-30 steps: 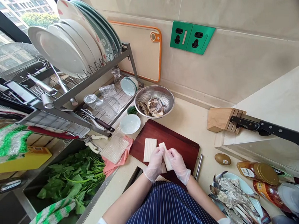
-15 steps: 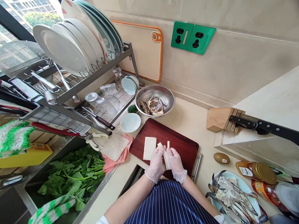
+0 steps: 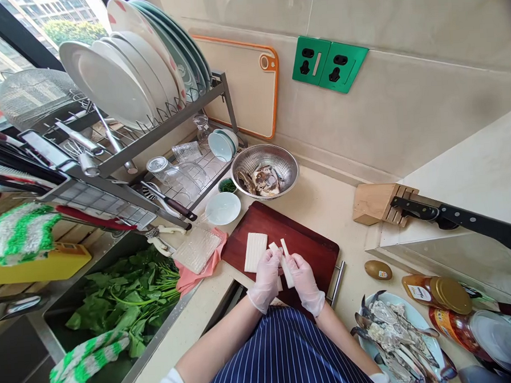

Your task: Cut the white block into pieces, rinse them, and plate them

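The left grip (image 3: 265,279), in a clear glove, is closed around a white strip (image 3: 272,247), its fingers wrapping the middle while the upper end pokes out beyond them. Just beside it, the right grip (image 3: 303,277), gloved likewise, pinches a narrower white stick (image 3: 283,245) that slants up past the thumb and shows again below it. The upper ends of the two pieces stand apart; whether they touch lower down is hidden by the fingers. Both grips are over the dark red cutting board (image 3: 316,242), near its edge closest to the striped apron (image 3: 285,355).

Just beyond the left grip and to its left, a ridged white slab (image 3: 256,252) lies flat on the board. Farther to the left of that grip, a clear plastic tray (image 3: 196,250) rests on a pink cloth (image 3: 218,262) at the sink's edge, and leafy greens (image 3: 111,302) fill much of the sink (image 3: 157,356).

Straight ahead of the grips, past the board, are a white bowl (image 3: 223,208) and a perforated metal colander (image 3: 284,158) with seafood-like pieces inside. Off to the right of the right grip, on the table (image 3: 339,195), sit a kiwi (image 3: 378,270), a wooden knife block (image 3: 374,203) and a pale plate (image 3: 432,345) heaped with cut crab (image 3: 393,327).
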Motion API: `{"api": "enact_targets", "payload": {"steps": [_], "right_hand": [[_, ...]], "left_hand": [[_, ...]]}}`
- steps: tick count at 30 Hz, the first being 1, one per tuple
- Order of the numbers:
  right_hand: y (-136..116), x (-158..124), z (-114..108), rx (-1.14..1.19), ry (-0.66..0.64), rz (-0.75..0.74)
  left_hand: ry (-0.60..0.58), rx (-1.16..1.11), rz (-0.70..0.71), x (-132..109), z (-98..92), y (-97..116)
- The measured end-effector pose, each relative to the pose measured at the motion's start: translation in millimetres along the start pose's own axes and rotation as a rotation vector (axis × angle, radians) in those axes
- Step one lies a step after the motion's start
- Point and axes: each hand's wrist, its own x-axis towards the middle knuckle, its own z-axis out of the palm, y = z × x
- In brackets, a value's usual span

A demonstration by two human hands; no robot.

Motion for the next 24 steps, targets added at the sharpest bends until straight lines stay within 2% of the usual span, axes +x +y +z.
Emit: {"api": "enact_targets", "payload": {"steps": [6,11,16,19,22,24], "right_hand": [[9.3,4.5,6.4,0.15,0.017,0.095],[12.8,8.2,6.3,0.195,0.02,0.117],[11.5,8.7,-5.1,0.144,-0.134,0.094],[9.5,8.5,-11.0,0.111,-0.169,0.094],[8.6,8.1,-10.3,0.178,-0.108,0.127],[9.5,8.2,-7.5,0.213,-0.061,0.156]], "left_hand": [[0.024,-0.066,-0.028,-1.8,-1.2,-9.0],[0.01,0.035,0.156,-0.9,-4.2,-11.0],[0.043,0.16,0.191,0.7,-7.0,-5.9],[-0.042,0.205,0.096,1.6,-8.4,-4.2],[-0.15,0.232,-0.06,3.8,-7.1,-5.3],[-0.147,0.23,-0.096,5.5,-5.1,-7.5]]}}
